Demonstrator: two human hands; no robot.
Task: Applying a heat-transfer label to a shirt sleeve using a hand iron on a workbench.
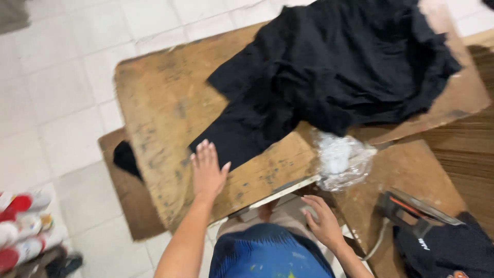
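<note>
Black garment (319,72) lies rumpled across the far end of the worn wooden table (164,113), one flat leg or sleeve of it stretching toward the person. The left hand (208,170) rests open, fingers spread, palm down at the end of that flat part, seemingly smoothing it. The right hand (323,219) hangs low by the table's edge, fingers loosely curled, holding nothing as far as the blur allows. An iron (414,208) sits to the right, beside a crumpled clear plastic bag (342,159). Laying-out looks underway; next, the bunched cloth needs pulling flat with both hands.
</note>
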